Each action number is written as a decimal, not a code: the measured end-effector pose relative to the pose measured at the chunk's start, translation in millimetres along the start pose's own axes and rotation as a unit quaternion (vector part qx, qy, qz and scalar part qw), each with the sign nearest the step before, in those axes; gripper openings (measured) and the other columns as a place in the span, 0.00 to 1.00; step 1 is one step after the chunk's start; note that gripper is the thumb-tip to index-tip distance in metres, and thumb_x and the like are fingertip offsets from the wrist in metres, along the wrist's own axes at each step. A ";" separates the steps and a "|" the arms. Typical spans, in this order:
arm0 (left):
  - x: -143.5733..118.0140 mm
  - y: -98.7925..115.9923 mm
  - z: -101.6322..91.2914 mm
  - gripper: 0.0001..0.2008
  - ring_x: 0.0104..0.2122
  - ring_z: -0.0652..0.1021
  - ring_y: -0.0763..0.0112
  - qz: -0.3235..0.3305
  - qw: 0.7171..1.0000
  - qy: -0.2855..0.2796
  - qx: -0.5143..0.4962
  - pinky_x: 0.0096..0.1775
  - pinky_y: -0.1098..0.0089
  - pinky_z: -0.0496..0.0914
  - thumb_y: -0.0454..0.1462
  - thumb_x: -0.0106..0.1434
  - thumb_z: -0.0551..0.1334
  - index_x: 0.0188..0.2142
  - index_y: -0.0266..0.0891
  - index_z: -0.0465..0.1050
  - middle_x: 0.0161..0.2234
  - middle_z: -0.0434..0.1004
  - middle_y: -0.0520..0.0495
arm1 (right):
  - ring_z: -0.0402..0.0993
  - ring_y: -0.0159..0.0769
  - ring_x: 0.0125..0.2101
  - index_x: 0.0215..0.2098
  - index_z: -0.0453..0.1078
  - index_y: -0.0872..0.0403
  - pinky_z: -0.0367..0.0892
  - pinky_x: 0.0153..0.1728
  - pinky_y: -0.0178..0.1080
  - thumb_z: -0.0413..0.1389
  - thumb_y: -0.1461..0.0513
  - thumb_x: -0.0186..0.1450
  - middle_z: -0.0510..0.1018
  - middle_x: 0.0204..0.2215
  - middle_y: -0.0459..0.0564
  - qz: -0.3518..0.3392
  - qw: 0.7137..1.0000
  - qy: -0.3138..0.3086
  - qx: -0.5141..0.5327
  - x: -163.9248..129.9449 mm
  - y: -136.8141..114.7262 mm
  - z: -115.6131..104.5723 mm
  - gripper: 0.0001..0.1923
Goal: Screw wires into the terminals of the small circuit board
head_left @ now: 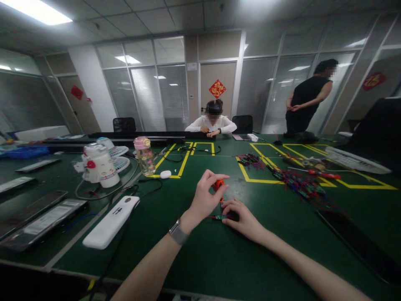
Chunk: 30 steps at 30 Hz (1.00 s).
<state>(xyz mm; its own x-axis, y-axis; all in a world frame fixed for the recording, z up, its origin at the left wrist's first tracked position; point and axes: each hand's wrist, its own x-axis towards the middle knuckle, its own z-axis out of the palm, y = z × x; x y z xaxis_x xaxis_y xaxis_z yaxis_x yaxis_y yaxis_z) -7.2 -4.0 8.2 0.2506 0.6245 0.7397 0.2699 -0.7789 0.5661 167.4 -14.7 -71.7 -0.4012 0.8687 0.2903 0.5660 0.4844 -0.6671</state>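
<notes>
My left hand [205, 196] is raised a little above the green table [219, 259], fingers pinched on a small orange tool [219, 184]. A watch sits on that wrist. My right hand [242, 217] rests flat on the table just right of it, pressing down on a small dark part with red and green wires [219, 217]. The two hands nearly touch, the orange tool standing above the part.
A white power strip [111, 221] lies left of my arms. A white jug [100, 165], a pink-lidded bottle [144, 155] and a fan stand farther left. Wire bundles [297, 184] and screwdrivers lie right. One person sits across the table, another stands at the back right.
</notes>
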 end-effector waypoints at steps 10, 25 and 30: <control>3.0 8.4 -1.7 0.16 0.40 0.77 0.68 -0.081 0.968 -0.073 -0.226 0.42 0.67 0.71 0.37 0.69 0.52 0.52 0.39 0.71 0.46 0.73 0.42 | 0.71 0.43 0.49 0.32 0.73 0.52 0.44 0.61 0.56 0.62 0.60 0.58 0.76 0.44 0.51 -0.016 1.000 0.000 -0.004 -0.5 0.8 -2.5 0.05; -0.5 6.3 5.2 0.16 0.46 0.75 0.67 -0.028 0.992 -0.048 -0.113 0.46 0.67 0.71 0.35 0.69 0.51 0.54 0.42 0.69 0.49 0.72 0.43 | 0.71 0.45 0.48 0.32 0.73 0.53 0.47 0.61 0.56 0.61 0.61 0.57 0.77 0.43 0.53 -0.015 1.000 0.002 0.019 1.2 0.9 -2.0 0.05; 1.0 6.9 5.5 0.10 0.35 0.75 0.72 -0.016 0.998 -0.003 -0.053 0.38 0.71 0.71 0.35 0.64 0.61 0.44 0.41 0.76 0.36 0.72 0.48 | 0.71 0.44 0.49 0.31 0.71 0.53 0.45 0.61 0.57 0.61 0.62 0.57 0.76 0.43 0.52 -0.012 1.000 0.008 0.021 1.1 3.1 -0.7 0.05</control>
<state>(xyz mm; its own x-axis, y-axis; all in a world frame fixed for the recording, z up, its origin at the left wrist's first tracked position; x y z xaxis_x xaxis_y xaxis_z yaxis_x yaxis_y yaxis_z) 0.0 -8.4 10.8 0.2486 0.6492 0.7189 0.1787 -0.7602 0.6247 169.2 -12.2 -73.0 -0.4028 0.8586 0.3171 0.5256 0.5006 -0.6878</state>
